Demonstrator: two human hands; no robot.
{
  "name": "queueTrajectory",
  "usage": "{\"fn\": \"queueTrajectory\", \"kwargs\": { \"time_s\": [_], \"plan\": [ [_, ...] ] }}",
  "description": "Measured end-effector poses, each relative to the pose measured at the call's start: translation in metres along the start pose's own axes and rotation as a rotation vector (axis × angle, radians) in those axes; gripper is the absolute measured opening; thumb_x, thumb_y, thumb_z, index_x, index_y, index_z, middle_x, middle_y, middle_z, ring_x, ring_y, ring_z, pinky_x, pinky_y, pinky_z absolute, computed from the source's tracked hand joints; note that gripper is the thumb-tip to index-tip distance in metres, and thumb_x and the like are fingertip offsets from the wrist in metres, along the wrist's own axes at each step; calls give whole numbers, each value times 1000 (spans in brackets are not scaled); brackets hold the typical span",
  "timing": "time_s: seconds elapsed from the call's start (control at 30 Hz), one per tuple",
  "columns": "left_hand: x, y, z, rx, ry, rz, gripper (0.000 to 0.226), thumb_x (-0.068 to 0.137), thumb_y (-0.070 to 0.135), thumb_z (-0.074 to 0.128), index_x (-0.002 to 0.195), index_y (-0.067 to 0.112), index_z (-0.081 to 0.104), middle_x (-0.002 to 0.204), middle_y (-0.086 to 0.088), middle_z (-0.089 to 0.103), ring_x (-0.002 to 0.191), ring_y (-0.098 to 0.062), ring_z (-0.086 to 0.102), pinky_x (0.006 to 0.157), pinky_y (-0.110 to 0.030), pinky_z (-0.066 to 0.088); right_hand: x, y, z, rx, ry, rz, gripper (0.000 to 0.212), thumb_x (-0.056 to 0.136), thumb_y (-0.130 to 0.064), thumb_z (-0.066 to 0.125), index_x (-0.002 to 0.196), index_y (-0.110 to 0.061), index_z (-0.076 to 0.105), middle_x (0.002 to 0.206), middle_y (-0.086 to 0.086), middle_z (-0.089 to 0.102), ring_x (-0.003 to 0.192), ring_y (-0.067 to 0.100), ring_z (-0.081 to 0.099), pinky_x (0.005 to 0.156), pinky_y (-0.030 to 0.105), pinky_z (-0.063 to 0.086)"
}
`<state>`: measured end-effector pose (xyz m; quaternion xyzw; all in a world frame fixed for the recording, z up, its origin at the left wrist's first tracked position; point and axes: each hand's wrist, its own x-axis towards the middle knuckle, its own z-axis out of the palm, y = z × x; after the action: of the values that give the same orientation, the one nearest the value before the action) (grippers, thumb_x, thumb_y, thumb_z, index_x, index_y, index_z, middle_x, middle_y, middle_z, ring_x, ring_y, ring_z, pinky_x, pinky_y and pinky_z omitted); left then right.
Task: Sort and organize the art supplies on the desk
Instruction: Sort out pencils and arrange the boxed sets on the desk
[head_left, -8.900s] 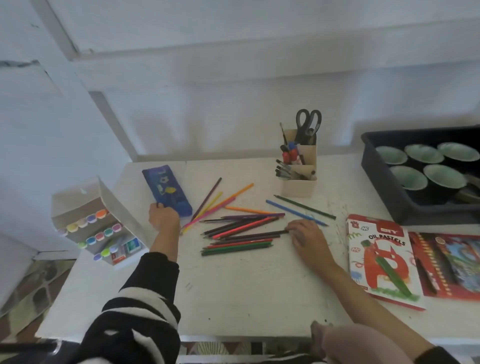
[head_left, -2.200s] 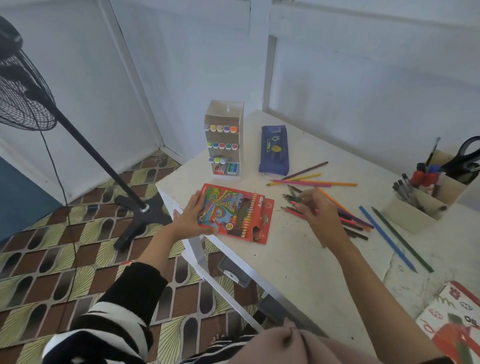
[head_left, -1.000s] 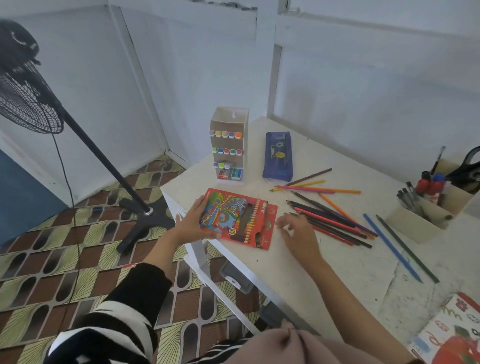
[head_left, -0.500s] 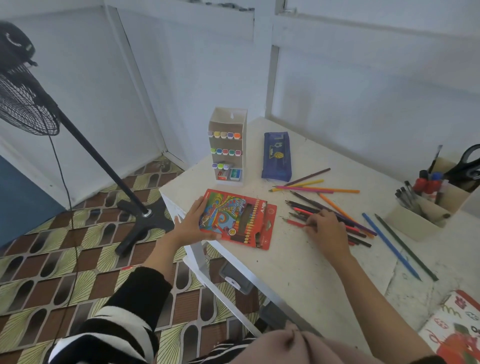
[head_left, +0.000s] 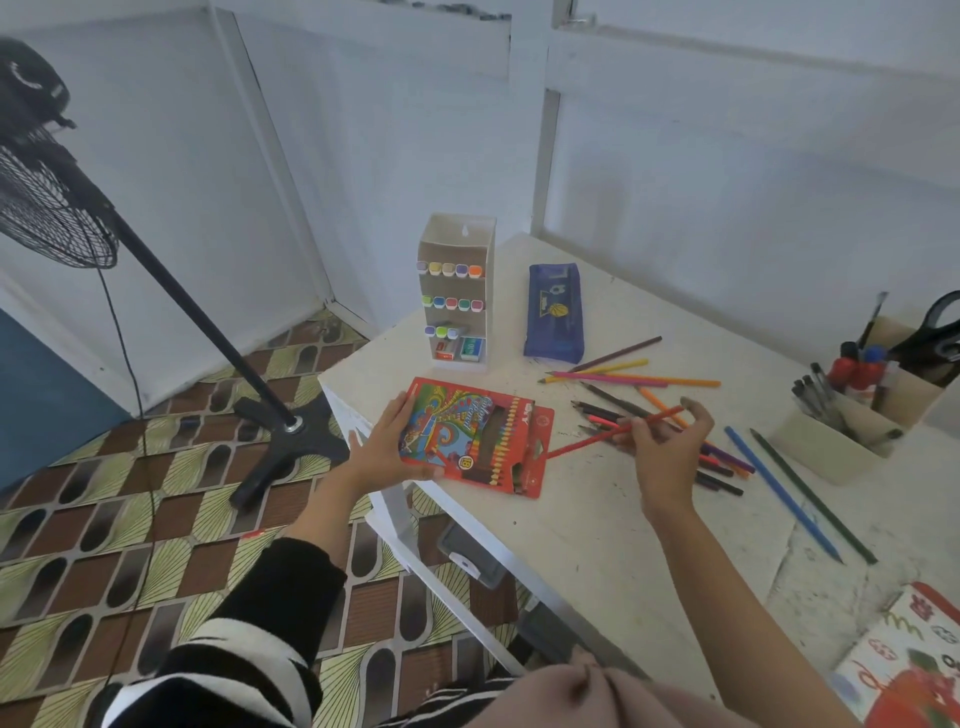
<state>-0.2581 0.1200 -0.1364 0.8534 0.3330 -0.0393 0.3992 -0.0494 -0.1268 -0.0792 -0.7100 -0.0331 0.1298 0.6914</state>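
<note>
The left hand (head_left: 387, 449) holds the red pencil box (head_left: 475, 436), which lies at the left edge of the desk (head_left: 597, 525). Its fingers (head_left: 427, 473) are clamped on the end of the box. The right hand (head_left: 662, 454) is up over the desk, just right of the box. Its fingers pinch one red pencil (head_left: 602, 435), and the tip points at the box's open flap. More pencils (head_left: 631, 379) lie in a loose pile behind that hand. A marker stand (head_left: 457, 296) and a blue pencil case (head_left: 553, 314) sit near the far left corner.
</note>
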Motion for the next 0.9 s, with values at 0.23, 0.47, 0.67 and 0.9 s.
{"fn": "queueTrajectory", "kwargs": {
  "time_s": [0.23,0.47,0.67,0.9],
  "plan": [
    [4,-6,2,-6,11,14,123,53,74,65,142,45,-14,155,19,-17,147,-15,-5,118,-54,10,-10,27,12,99,-106,108,11,99,-10,43,93,-18,48,84,13,67,69,21,69,61,25,55],
    [2,-1,4,80,50,12,114,74,54,72,150,31,-10,158,9,-16,147,-19,-4,112,-52,-17,-23,36,28,-514,-510,-188,23,79,-3,71,82,-26,73,82,-9,62,75,4,51,68,16,39],
    [-1,0,0,53,12,2,127,54,76,65,146,39,-13,157,14,-18,147,-16,-3,116,-57,-3,-30,56,41,-521,-539,-209,32,70,-15,78,73,-43,63,72,-24,69,81,3,66,91,55,43],
    [1,-3,-2,21,-18,-8,139,35,97,52,144,45,-16,153,24,-20,147,-14,-4,116,-56,13,-28,44,25,-491,-673,-222,31,84,0,63,90,-30,66,80,-26,70,87,-6,64,95,32,48]
  ]
}}
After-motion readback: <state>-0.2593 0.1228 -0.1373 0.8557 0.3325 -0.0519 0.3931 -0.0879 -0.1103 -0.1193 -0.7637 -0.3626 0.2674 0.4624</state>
